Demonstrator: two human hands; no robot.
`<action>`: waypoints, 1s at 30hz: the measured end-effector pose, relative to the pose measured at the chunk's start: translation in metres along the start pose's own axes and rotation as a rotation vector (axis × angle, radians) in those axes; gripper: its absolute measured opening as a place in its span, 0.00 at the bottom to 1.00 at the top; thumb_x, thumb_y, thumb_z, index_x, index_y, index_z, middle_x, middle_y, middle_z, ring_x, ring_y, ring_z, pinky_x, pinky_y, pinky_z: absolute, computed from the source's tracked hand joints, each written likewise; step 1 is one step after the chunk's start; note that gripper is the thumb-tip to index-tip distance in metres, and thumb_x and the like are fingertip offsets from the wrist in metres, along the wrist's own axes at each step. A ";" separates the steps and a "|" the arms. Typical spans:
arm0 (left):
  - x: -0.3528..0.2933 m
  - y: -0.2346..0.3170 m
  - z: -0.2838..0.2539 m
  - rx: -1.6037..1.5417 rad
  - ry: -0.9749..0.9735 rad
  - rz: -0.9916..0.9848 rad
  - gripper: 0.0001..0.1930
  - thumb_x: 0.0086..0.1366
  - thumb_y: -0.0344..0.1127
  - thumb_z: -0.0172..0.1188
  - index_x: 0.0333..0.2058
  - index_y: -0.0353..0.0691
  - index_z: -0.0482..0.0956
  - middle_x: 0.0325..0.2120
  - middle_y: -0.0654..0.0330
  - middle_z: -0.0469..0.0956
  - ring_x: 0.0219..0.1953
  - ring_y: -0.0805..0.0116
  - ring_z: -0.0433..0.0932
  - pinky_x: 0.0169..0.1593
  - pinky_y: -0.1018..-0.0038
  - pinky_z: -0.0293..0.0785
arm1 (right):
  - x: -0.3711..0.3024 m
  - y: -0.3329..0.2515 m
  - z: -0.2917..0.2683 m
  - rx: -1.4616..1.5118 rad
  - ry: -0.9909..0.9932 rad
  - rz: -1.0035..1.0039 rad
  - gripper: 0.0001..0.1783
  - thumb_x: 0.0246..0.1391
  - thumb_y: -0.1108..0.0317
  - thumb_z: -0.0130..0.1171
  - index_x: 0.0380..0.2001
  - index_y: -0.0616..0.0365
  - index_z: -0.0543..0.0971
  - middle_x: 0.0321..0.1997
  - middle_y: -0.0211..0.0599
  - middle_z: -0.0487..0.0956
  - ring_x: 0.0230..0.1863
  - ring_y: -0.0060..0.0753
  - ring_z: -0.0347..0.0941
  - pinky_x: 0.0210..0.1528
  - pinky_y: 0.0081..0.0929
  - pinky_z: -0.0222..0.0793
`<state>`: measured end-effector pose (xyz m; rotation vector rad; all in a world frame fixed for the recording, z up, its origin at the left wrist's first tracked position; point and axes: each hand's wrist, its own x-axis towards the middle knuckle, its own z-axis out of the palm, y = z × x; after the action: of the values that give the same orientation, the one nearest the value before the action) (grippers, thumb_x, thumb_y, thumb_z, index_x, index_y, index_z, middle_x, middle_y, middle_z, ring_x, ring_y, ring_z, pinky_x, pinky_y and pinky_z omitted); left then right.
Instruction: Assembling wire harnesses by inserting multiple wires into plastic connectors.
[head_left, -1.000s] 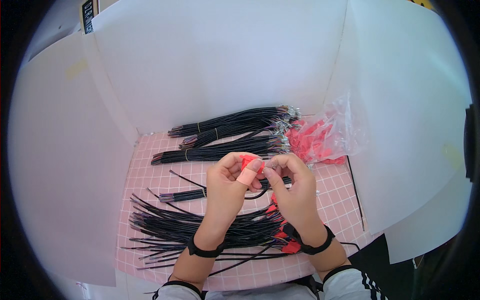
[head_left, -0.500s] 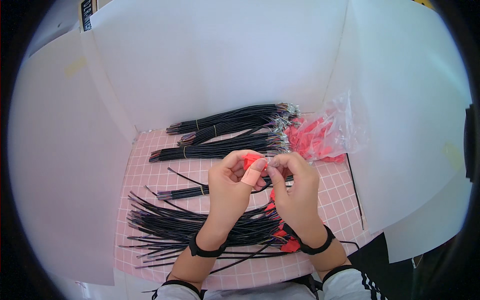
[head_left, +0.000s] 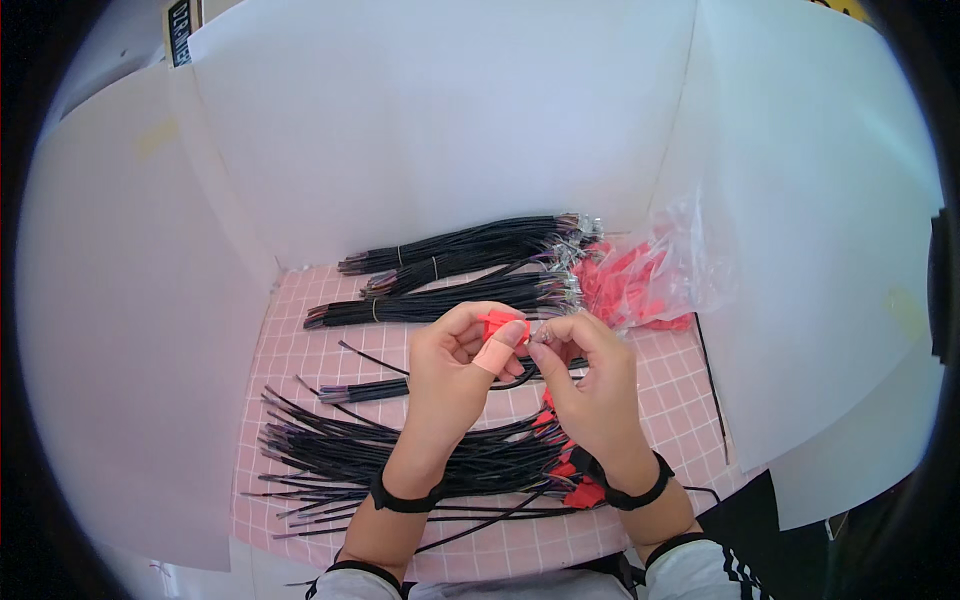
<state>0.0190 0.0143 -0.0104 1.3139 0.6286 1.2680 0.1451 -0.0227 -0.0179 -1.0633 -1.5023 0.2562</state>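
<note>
My left hand [head_left: 448, 365], with a tan bandage [head_left: 494, 355] round its thumb, grips a small red plastic connector [head_left: 496, 322] between thumb and fingers. My right hand [head_left: 597, 378] meets it from the right, thumb and forefinger pinched on a thin wire end [head_left: 532, 340] at the connector's edge. Whether the tip sits inside the connector is too small to tell. A black cable [head_left: 522, 380] curves beneath both hands. Closer to me lies a loose spread of black cables [head_left: 340, 450] with red connectors [head_left: 584, 493] at their right ends, partly hidden under my right wrist.
Tied bundles of black cables [head_left: 440, 300] lie toward the back, bare wire ends to the right. Beside them sits a clear plastic bag [head_left: 650, 275] of red parts. A smaller bundle [head_left: 360, 391] lies left of my hands. White panels [head_left: 430, 120] surround the pink checked tabletop [head_left: 300, 290].
My hands stay together at the connector, with the fingers shifting slightly and the left hand moving a little left. The whole view has tilted slightly.
</note>
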 end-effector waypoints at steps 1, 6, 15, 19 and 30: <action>0.000 -0.001 0.002 0.008 0.006 0.018 0.07 0.56 0.29 0.55 0.32 0.32 0.73 0.22 0.60 0.75 0.21 0.80 0.72 0.24 0.86 0.69 | 0.000 -0.003 0.001 -0.013 0.004 -0.004 0.05 0.42 0.78 0.56 0.26 0.63 0.72 0.20 0.35 0.69 0.20 0.24 0.65 0.22 0.18 0.61; 0.000 -0.001 0.000 0.061 -0.019 0.024 0.06 0.55 0.28 0.55 0.31 0.32 0.74 0.20 0.61 0.74 0.19 0.80 0.70 0.23 0.86 0.66 | 0.002 0.002 -0.005 -0.004 -0.064 -0.005 0.05 0.42 0.78 0.55 0.26 0.63 0.72 0.21 0.35 0.69 0.20 0.25 0.65 0.22 0.19 0.60; 0.002 0.016 -0.025 0.200 -0.268 -0.060 0.06 0.54 0.27 0.56 0.31 0.31 0.74 0.21 0.63 0.74 0.21 0.82 0.71 0.25 0.86 0.70 | 0.003 -0.008 -0.010 -0.057 -0.264 -0.028 0.05 0.44 0.78 0.53 0.28 0.64 0.70 0.21 0.37 0.67 0.22 0.30 0.65 0.25 0.22 0.62; 0.001 0.019 -0.029 0.198 -0.265 -0.065 0.06 0.54 0.27 0.56 0.31 0.32 0.74 0.21 0.64 0.74 0.21 0.82 0.71 0.26 0.86 0.70 | 0.001 -0.007 -0.005 0.021 -0.247 -0.035 0.05 0.45 0.77 0.52 0.29 0.64 0.69 0.23 0.39 0.69 0.25 0.32 0.69 0.29 0.23 0.65; 0.003 0.010 -0.023 0.173 -0.234 -0.034 0.07 0.54 0.26 0.56 0.32 0.31 0.73 0.23 0.62 0.75 0.22 0.81 0.72 0.25 0.85 0.70 | -0.001 0.001 0.002 0.104 -0.161 0.058 0.06 0.45 0.78 0.52 0.30 0.65 0.70 0.25 0.43 0.73 0.26 0.31 0.72 0.30 0.23 0.66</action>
<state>-0.0044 0.0233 -0.0059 1.5612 0.6010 1.0308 0.1440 -0.0222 -0.0196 -1.0239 -1.5844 0.4647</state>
